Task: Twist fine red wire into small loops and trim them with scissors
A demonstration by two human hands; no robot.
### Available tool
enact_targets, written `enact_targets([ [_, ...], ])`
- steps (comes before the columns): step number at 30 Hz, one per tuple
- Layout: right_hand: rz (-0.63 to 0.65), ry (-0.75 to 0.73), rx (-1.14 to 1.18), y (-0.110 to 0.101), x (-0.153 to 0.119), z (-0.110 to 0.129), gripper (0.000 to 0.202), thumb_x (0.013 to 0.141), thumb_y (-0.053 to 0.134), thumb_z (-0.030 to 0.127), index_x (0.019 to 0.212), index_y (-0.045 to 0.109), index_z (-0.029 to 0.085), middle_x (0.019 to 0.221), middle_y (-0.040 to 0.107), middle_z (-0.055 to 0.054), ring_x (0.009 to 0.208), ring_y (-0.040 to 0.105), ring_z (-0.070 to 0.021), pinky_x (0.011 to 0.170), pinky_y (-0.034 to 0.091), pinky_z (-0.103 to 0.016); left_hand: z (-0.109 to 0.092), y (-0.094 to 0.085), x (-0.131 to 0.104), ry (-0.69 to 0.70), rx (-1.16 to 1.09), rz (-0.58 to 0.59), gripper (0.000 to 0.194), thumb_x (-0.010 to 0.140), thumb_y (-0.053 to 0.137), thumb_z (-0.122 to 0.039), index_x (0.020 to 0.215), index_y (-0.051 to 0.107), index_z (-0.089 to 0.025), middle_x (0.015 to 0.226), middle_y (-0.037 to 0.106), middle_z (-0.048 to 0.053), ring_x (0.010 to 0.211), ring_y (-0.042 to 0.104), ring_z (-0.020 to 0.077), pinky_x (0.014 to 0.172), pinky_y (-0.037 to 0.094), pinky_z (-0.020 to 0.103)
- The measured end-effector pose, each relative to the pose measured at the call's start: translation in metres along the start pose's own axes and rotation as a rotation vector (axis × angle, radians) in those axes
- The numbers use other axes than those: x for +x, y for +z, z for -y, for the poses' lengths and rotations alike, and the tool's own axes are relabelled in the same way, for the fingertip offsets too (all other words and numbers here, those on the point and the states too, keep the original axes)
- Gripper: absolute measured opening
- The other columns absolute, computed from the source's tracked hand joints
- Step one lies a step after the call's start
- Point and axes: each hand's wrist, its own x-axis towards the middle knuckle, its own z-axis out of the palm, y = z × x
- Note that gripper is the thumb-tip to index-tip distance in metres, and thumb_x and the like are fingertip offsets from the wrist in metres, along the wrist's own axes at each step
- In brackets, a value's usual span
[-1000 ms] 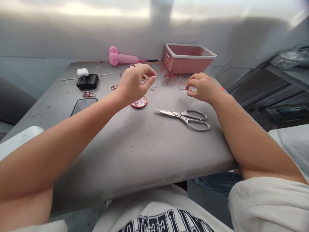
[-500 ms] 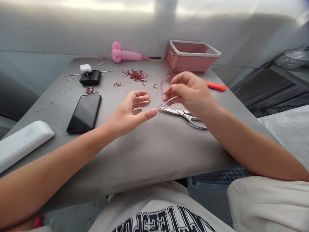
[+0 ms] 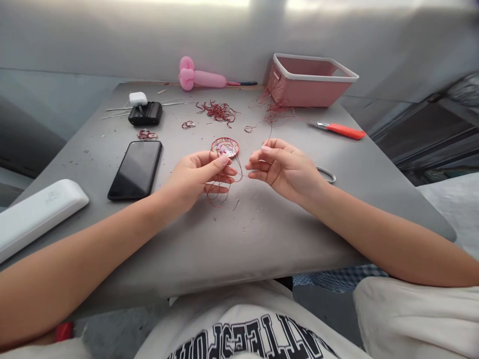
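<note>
At the near left of the surface (image 3: 224, 244), a white case (image 3: 45, 212) is lying beside a dark phone (image 3: 135, 170), both resting clear of the loose strands. Farther back, a black block (image 3: 145, 115) is carrying a small white case (image 3: 138, 98). Toward the middle, the left hand (image 3: 194, 179) is pinching red thread (image 3: 242, 171) between thumb and fingers, and its slack loops are dangling below the fingers and crossing in front of a round patterned disc (image 3: 230, 148). Those loops are overlapping, so a pull on one end could be drawing them into a knot, or catching the disc and dragging it along. Near the disc but apart from the left hand, the right hand (image 3: 286, 169) is closing thumb and forefinger on a strand that is rising toward a red tangle (image 3: 276, 110) beside the pink basket (image 3: 312, 92). Because that strand seems to be leading into the tangle, spreading the hands could be tightening it, bringing extra threads along or snapping the fine line. Just behind the right wrist, a metal handle loop (image 3: 328, 174) is showing, which a trailing strand could be snagging. At the far right, an orange-handled knife (image 3: 346, 131) is lying near the tangle, its blade end pointing left, where a sweeping thread or finger could be meeting it.
</note>
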Motion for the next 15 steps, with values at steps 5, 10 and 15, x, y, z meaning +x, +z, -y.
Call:
enact_targets([
  [5,-0.06,0.008,0.081,-0.006,0.003,0.006,0.022,0.083,0.066,0.026,0.079,0.046,0.021,0.065,0.064,0.006,0.058,0.063,-0.0094,0.053,0.053,-0.022,0.0,-0.002,0.003,0.019,-0.082,-0.044,0.025,0.08,0.073,-0.04,0.077,0.064,-0.017,0.073,0.07,0.001,0.063,0.065,0.0108,0.06,0.056,0.023],
  [10,0.027,0.012,0.04,-0.005,-0.005,0.015,0.027,0.077,0.073,0.033,0.077,0.049,0.022,0.068,0.065,0.005,0.062,0.066,-0.0114,0.059,0.055,-0.025,0.001,-0.003,0.001,0.114,0.013,-0.078,0.02,0.086,0.066,-0.038,0.079,0.065,-0.019,0.06,0.062,-0.002,0.053,0.059,0.0089,0.05,0.049,0.019],
  [15,0.177,-0.046,-0.091,0.003,-0.015,0.011,0.021,0.074,0.077,0.038,0.079,0.063,0.023,0.088,0.07,0.001,0.08,0.068,-0.015,0.065,0.056,-0.028,0.002,0.002,-0.005,0.171,0.176,-0.052,0.018,0.088,0.063,-0.034,0.081,0.066,-0.018,0.056,0.062,-0.001,0.046,0.054,0.0086,0.044,0.044,0.02],
])
